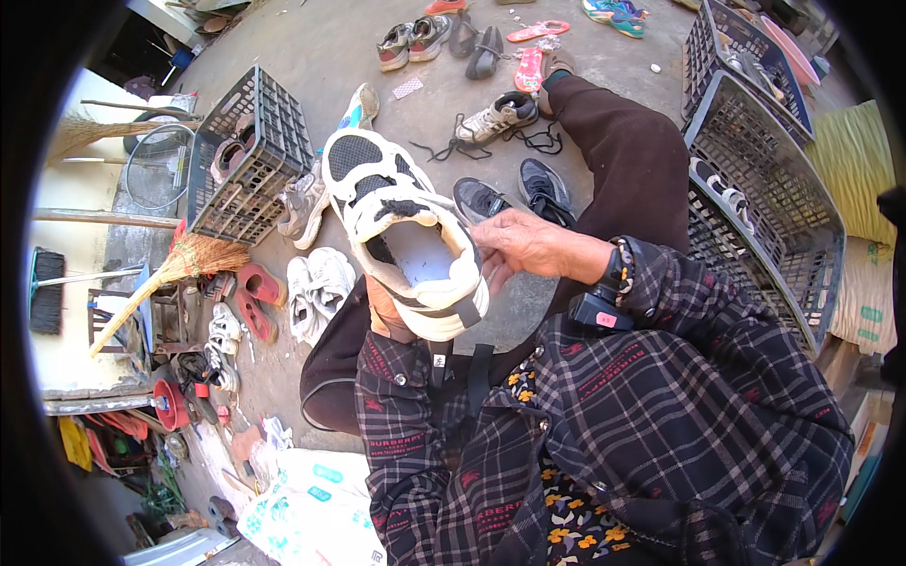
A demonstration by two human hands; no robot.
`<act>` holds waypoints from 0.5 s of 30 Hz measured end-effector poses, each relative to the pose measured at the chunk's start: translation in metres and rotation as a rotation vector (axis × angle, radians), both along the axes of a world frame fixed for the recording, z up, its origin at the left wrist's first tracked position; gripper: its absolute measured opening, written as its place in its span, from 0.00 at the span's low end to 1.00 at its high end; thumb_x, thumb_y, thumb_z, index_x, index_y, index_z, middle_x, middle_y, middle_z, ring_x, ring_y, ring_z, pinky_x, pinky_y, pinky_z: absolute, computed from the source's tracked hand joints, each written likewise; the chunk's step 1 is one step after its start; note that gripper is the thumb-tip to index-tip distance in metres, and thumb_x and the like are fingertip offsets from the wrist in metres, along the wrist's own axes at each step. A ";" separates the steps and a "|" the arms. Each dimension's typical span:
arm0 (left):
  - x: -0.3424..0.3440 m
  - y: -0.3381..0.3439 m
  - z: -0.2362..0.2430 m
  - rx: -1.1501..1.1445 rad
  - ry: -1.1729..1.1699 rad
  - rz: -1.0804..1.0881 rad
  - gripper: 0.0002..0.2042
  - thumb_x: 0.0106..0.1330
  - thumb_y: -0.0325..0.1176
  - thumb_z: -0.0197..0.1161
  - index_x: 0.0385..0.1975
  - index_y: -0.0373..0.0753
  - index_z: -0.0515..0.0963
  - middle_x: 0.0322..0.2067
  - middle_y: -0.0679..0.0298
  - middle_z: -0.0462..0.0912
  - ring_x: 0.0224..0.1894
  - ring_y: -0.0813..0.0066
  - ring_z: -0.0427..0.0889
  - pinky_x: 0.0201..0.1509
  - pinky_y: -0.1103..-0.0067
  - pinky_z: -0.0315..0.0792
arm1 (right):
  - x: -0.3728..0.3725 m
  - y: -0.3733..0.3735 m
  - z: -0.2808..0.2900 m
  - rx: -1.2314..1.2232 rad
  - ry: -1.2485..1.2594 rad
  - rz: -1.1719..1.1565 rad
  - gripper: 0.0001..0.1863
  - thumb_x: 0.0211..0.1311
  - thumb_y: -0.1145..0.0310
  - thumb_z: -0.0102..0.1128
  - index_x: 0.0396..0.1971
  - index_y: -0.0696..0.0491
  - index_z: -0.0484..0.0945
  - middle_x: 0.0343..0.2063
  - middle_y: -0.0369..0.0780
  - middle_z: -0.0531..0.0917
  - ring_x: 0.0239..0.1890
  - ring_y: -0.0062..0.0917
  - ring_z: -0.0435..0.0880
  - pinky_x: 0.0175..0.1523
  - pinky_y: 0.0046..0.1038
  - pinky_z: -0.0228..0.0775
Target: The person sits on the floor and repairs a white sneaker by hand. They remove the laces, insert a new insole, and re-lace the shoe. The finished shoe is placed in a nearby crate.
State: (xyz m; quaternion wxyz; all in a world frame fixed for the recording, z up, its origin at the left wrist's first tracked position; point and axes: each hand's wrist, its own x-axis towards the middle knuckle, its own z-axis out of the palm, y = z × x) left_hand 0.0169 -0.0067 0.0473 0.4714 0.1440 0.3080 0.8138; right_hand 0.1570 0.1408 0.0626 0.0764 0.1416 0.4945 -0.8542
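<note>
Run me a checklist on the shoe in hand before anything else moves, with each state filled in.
1. Left hand supporting the white-and-black shoe: ok, at the heel end; fingers hidden.
2. Right hand at the shoe: ok, beside the opening; firmness of contact cannot tell.
3. Opening facing up toward the wearer: ok.
4. Insole free of specks: not ok, dark specks show.
5. Outsole condition: cannot tell, it faces away.
6. Black laces on the ground tidy: not ok, they sprawl loose.

The gray floor (311, 38) runs up to 12 o'clock. A pale wall (75, 189) stands at 9 o'clock, lit by bright daylight.
</note>
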 end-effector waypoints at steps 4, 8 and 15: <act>-0.001 -0.009 -0.010 0.085 0.044 -0.050 0.31 0.59 0.56 0.54 0.56 0.40 0.62 0.52 0.59 0.70 0.52 0.63 0.70 0.57 0.68 0.66 | 0.003 0.014 0.034 0.495 0.205 -0.244 0.19 0.56 0.62 0.59 0.42 0.61 0.72 0.33 0.41 0.79 0.32 0.19 0.78 0.33 0.22 0.72; 0.002 -0.011 -0.019 -0.025 -0.034 -0.075 0.33 0.60 0.58 0.51 0.59 0.40 0.59 0.54 0.58 0.67 0.55 0.63 0.68 0.60 0.67 0.63 | -0.001 0.009 0.051 1.037 0.534 -0.320 0.18 0.46 0.67 0.67 0.36 0.58 0.71 0.28 0.40 0.76 0.28 0.24 0.78 0.30 0.25 0.70; 0.002 -0.015 -0.035 -0.105 0.218 0.018 0.34 0.61 0.54 0.53 0.60 0.35 0.56 0.54 0.57 0.67 0.56 0.65 0.67 0.61 0.70 0.60 | -0.018 0.007 0.031 1.384 0.614 -0.414 0.15 0.44 0.69 0.66 0.30 0.56 0.70 0.26 0.43 0.75 0.28 0.36 0.78 0.31 0.30 0.68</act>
